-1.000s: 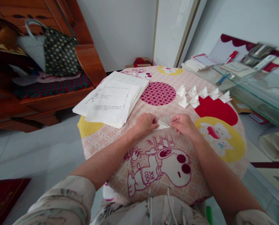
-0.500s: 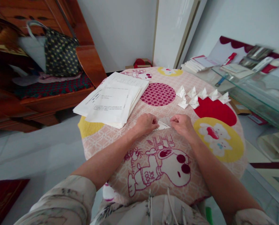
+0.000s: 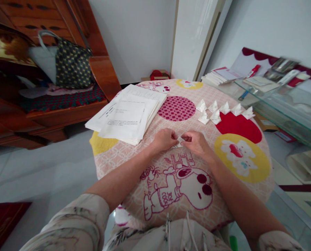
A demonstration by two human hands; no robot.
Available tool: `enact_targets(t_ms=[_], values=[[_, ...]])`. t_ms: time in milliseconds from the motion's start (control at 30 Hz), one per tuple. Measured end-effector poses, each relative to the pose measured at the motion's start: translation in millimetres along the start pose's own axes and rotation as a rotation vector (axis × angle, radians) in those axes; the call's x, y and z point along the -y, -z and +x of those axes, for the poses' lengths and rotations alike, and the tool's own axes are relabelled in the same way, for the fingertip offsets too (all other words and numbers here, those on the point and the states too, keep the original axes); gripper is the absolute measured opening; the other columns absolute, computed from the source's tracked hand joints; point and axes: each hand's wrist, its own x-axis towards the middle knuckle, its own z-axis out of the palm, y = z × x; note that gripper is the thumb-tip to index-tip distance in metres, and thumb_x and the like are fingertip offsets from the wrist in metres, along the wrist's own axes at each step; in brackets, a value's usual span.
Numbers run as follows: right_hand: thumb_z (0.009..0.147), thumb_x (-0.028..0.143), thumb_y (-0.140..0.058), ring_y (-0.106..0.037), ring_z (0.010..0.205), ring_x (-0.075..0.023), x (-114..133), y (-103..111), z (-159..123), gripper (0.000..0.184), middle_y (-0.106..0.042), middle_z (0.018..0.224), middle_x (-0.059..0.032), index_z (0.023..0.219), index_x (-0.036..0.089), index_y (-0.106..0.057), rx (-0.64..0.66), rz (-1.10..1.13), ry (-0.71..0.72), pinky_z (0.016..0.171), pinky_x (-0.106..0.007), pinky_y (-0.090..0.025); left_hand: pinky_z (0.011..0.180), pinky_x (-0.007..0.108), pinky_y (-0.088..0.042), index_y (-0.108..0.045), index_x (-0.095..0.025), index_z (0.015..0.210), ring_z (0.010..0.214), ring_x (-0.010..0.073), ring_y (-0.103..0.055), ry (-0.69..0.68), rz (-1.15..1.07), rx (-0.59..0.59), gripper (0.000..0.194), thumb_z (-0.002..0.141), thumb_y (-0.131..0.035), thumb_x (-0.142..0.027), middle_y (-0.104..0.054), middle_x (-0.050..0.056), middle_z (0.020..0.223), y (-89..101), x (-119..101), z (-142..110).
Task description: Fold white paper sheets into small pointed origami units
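Observation:
Between my hands, at the middle of the round table, is a small folded piece of white printed paper [image 3: 180,140]. My left hand [image 3: 166,138] is closed on its left side, fingertips pinching the paper. My right hand [image 3: 195,141] pinches its right side with thumb and forefinger, close to my left fingertips. Fingers cover much of the paper, so its exact fold is hard to see. Beyond my right hand stand several pointed folded paper pieces [image 3: 214,111] in two rows, made of similar printed paper.
A stack of printed sheets [image 3: 126,116] lies at the table's left. The patterned tablecloth [image 3: 129,164] covers the tabletop. At right is a glass shelf [image 3: 283,104] with papers and small items. A wooden bench [image 3: 103,76] holding a dotted bag [image 3: 71,64] stands at left.
My right hand has moved left, bringing its fingertips close to my left hand. The paper's right corner, which pointed toward my right hand, is now folded over or covered by fingers.

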Motion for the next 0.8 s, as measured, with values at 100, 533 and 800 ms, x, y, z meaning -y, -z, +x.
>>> enact_targets(t_ms=[100, 533, 800], values=[[0.073, 0.025, -0.071, -0.052, 0.062, -0.0127, -2.9, 4.5, -2.2, 0.009, -0.061, 0.067, 0.0016, 0.074, 0.016, -0.069, 0.074, 0.14, -0.035, 0.059, -0.025, -0.038, 0.057, 0.024, -0.039, -0.072, -0.013, 0.072, 0.059, 0.0106, -0.054, -0.008, -0.221, 0.058, 0.008, 0.074, -0.071, -0.021, -0.064, -0.001, 0.062, 0.0, 3.3, 2.2], [0.067, 0.036, -0.069, -0.047, 0.051, -0.0109, 0.5, 14.2, -11.0, 0.021, -0.053, 0.054, 0.0032, 0.059, 0.019, -0.059, 0.108, 0.571, -0.296, 0.05, -0.024, -0.035, 0.049, 0.018, -0.039, -0.062, -0.014, 0.064, 0.048, 0.0052, -0.049, -0.015, -0.655, 0.337, 0.03, 0.089, -0.062, -0.03, -0.058, -0.002, 0.054, 8.4, 3.2, -2.1], [0.066, 0.037, -0.067, -0.048, 0.049, -0.0111, -2.9, 13.9, -9.5, 0.022, -0.054, 0.052, 0.0024, 0.058, 0.019, -0.057, 0.061, 0.581, -0.305, 0.05, -0.025, -0.036, 0.055, 0.02, -0.047, -0.07, -0.011, 0.075, 0.056, 0.0075, -0.061, 0.11, -0.798, 0.421, 0.02, 0.083, -0.074, -0.028, -0.069, 0.004, 0.067, 7.8, 1.2, -4.0]])
